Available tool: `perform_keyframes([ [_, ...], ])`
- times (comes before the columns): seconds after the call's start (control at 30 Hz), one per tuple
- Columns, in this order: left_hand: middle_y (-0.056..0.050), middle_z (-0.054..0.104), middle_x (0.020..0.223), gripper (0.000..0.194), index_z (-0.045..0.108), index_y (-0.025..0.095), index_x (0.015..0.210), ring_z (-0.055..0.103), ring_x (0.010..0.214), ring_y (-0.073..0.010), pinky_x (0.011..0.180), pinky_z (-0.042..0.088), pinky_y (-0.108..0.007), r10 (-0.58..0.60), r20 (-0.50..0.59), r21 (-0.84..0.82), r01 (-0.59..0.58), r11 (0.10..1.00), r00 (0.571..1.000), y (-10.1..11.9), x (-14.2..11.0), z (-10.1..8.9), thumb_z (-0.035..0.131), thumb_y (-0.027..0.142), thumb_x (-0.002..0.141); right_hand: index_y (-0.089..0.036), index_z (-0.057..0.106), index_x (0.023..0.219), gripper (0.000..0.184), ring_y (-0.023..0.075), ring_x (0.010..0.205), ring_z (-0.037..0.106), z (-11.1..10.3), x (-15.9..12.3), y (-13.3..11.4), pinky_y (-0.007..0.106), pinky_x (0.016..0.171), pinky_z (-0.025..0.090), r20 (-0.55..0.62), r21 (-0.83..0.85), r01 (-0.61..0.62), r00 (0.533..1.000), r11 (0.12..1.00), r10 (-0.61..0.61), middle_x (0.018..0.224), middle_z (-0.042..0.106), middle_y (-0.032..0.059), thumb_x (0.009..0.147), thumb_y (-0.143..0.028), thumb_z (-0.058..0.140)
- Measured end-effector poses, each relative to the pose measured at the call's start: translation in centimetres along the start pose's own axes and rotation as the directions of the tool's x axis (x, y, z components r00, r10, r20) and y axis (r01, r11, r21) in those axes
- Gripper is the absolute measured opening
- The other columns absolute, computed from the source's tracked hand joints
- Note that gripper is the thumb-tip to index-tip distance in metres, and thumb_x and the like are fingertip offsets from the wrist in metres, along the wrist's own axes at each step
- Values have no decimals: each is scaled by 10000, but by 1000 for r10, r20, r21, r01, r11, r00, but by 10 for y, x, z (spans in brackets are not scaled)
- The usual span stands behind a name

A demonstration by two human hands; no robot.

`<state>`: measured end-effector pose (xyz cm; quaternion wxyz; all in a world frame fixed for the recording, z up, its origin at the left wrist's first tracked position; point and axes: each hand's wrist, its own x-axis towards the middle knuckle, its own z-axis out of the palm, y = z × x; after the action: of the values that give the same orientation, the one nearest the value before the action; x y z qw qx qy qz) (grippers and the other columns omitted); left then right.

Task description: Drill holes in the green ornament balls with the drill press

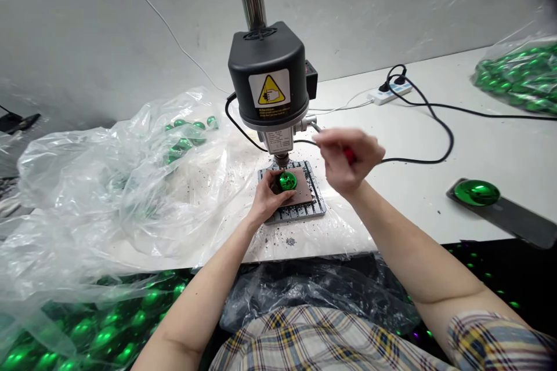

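Observation:
A black drill press (266,78) stands in the middle of the table with its chuck (282,159) pointing down. Under the chuck, my left hand (268,194) grips a shiny green dome-shaped piece (288,181) between thumb and fingers. That piece sits on a brown board (303,186) on the grey slotted base (319,207). My right hand (348,156), slightly blurred, is closed around the drill press lever (317,126), whose red knob (349,155) shows between the fingers. The drill tip seems to meet the top of the green piece.
Clear plastic bags (143,185) with green pieces cover the left side. Another filled bag (522,78) lies at the back right. A power strip (391,93) has a black cable looping rightward. A green dome (477,192) rests on a dark flat object (517,221). Dark shavings litter the base.

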<state>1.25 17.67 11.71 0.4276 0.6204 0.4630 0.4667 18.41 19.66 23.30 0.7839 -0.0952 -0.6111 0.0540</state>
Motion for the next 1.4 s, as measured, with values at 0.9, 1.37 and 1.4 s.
perform_keyframes([
  [0.9,-204,746,1122,516,673,130,1295,707,1055,-389,900,542,-467,-772,287,764,351,542,567,-40,-196,39,647,183,782,-186,686,656,406,28,272,245,33,81,8,206,267,103,-135,199,-481,850,854,510,374,396,-91,722,153,472],
  [1.37,-201,360,1590,666,372,150,1477,265,1529,-316,1237,247,-508,237,-910,400,568,720,341,93,-50,-280,643,401,923,-144,720,797,126,36,341,372,24,79,-4,178,294,253,-38,129,-581,807,803,590,454,475,-83,737,-63,645],
  [1.4,-272,303,1594,699,317,83,1484,247,1532,-358,1227,234,-555,183,-940,326,608,724,286,91,-40,-310,628,380,933,-144,717,805,111,39,344,371,24,78,-5,177,293,256,-31,126,-589,802,798,597,452,471,-85,729,-87,661],
])
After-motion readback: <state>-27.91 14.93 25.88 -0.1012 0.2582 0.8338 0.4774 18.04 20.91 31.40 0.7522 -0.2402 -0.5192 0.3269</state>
